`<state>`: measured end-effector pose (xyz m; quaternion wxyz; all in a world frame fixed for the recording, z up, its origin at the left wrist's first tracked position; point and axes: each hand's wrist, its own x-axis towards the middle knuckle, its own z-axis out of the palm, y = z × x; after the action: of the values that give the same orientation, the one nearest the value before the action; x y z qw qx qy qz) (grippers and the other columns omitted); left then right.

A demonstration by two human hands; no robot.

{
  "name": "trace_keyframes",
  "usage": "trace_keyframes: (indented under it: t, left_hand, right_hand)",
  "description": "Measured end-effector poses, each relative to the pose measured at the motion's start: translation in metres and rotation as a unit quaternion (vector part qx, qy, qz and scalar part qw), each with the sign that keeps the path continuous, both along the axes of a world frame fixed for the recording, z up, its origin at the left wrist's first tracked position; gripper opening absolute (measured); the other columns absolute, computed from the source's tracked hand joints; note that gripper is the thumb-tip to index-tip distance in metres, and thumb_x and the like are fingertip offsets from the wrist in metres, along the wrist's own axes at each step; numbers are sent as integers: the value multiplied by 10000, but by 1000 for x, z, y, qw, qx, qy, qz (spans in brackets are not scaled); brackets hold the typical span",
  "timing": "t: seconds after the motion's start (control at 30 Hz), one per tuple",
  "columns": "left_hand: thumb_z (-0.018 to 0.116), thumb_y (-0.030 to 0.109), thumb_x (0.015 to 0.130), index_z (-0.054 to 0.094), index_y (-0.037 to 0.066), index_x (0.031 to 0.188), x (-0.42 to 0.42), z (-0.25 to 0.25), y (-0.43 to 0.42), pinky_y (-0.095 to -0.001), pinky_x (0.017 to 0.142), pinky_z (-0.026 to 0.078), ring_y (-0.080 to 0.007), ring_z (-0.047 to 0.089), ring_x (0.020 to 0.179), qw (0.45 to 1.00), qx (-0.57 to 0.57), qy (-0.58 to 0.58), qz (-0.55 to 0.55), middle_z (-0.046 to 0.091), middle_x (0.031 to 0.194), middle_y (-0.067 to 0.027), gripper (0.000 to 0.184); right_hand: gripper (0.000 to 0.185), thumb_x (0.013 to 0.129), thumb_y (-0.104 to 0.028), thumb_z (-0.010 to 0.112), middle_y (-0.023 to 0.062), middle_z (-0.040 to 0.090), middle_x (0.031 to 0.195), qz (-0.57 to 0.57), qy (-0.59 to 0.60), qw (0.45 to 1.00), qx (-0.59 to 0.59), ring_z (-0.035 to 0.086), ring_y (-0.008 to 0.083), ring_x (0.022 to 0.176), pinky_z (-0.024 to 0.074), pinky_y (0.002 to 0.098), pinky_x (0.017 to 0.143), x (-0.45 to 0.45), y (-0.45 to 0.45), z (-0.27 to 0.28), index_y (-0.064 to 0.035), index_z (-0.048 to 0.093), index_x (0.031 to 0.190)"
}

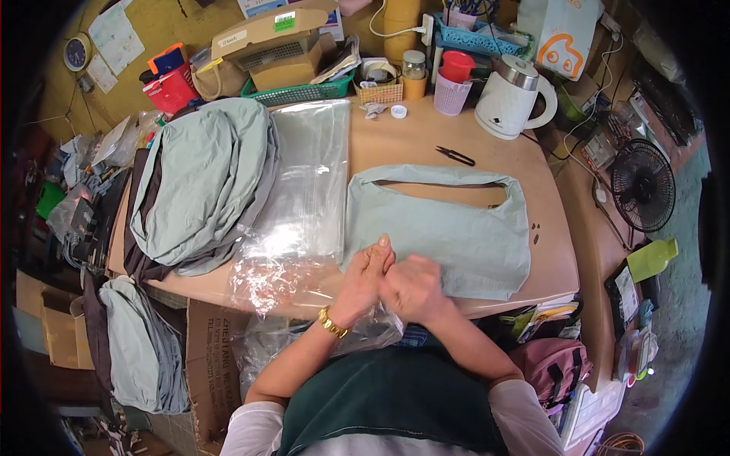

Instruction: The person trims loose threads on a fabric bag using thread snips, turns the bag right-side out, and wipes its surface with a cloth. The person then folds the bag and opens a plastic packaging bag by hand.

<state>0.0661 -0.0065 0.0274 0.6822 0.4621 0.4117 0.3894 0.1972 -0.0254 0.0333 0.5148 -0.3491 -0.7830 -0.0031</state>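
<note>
A light grey-green fabric bag (449, 235) lies flat on the table, its wide strap loop at the far side. My left hand (366, 277), with a gold watch on its wrist, is closed over the bag's near left corner. My right hand (412, 289) is closed against it, slightly blurred. Crumpled clear plastic (372, 328) runs from my lap up to both hands and appears pinched between them; the fingers hide the exact grip. A stack of flat clear plastic bags (304, 182) lies left of the fabric bag.
A pile of grey-green and dark fabric bags (201, 182) covers the table's left side. Small black thread snips (456, 156) lie behind the fabric bag. A white kettle (508, 99), a lilac cup (452, 95) and a green basket (296, 93) stand along the back. A black fan (642, 185) is right.
</note>
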Motion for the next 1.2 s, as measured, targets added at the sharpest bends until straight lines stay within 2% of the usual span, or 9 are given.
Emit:
trace_keyframes:
  t: [0.17, 0.23, 0.47, 0.67, 0.73, 0.83, 1.0, 1.07, 1.2]
  left_hand:
    - [561, 327, 993, 603, 52, 793, -16, 27, 4, -205, 530, 316, -35, 367, 585, 993, 110, 44, 15, 495, 700, 45, 342]
    - [603, 276, 968, 616, 35, 796, -24, 28, 8, -207, 538, 340, -34, 405, 602, 977, 176, 120, 14, 526, 708, 40, 297]
    - [718, 155, 859, 680, 19, 784, -20, 40, 5, -295, 545, 424, -151, 557, 595, 930, 195, 312, 15, 623, 704, -69, 160]
    - [703, 162, 841, 660, 24, 765, -12, 26, 12, -370, 669, 446, -261, 549, 674, 826, 485, 263, 115, 583, 728, -106, 163]
    - [695, 157, 846, 646, 25, 767, -12, 27, 10, -375, 686, 438, -267, 544, 693, 838, 467, 262, 110, 580, 739, -104, 162]
    - [684, 160, 861, 616, 29, 770, -6, 24, 8, -364, 649, 420, -256, 532, 667, 847, 461, 248, 86, 557, 704, -94, 173]
    - [689, 244, 874, 563, 61, 786, -17, 59, -5, -345, 552, 392, -239, 493, 549, 900, 284, 294, -154, 494, 590, -63, 239]
    - [696, 293, 868, 553, 87, 803, -33, 65, -4, -344, 520, 371, -239, 464, 501, 846, 268, 300, -350, 494, 566, -58, 260]
    - [719, 339, 823, 621, 120, 820, -56, 69, -1, -423, 633, 459, -304, 637, 696, 768, 290, 428, -379, 628, 660, -90, 240]
  right_hand:
    - [263, 840, -65, 702, 78, 536, 595, -76, 50, 978, -187, 488, 183, 495, 420, 312, 504, 28, 15, -14, -43, 510, 662]
    - [135, 898, -38, 655, 44, 593, 660, 70, 307, 880, -357, 518, 92, 561, 444, 268, 514, 34, 14, -19, -28, 552, 812]
    - [96, 929, -72, 640, 29, 621, 715, 93, 423, 795, -425, 506, 54, 588, 441, 226, 537, 25, 2, -7, -23, 570, 884]
    - [172, 978, -204, 595, -15, 561, 654, 71, 431, 879, -191, 437, 16, 479, 322, 164, 410, 9, 11, -21, -49, 552, 918]
    - [136, 993, -151, 555, -24, 534, 653, 128, 519, 759, -372, 433, 31, 532, 361, 200, 488, 17, -1, -10, -38, 550, 916]
    - [131, 996, -124, 531, -48, 490, 655, 141, 487, 744, -434, 405, 10, 567, 335, 193, 501, 21, 4, -23, -43, 537, 893]
    - [110, 963, -101, 569, -76, 403, 661, -4, 356, 881, -311, 353, 7, 601, 287, 196, 510, 40, 12, -26, -53, 528, 873]
    - [90, 947, -78, 583, -75, 427, 690, -66, 370, 877, -298, 365, 24, 607, 311, 210, 528, 66, 14, -19, -34, 530, 889]
    - [77, 938, -45, 579, -66, 452, 717, -84, 272, 911, -297, 381, 26, 633, 322, 199, 557, 76, 5, -4, -29, 529, 882]
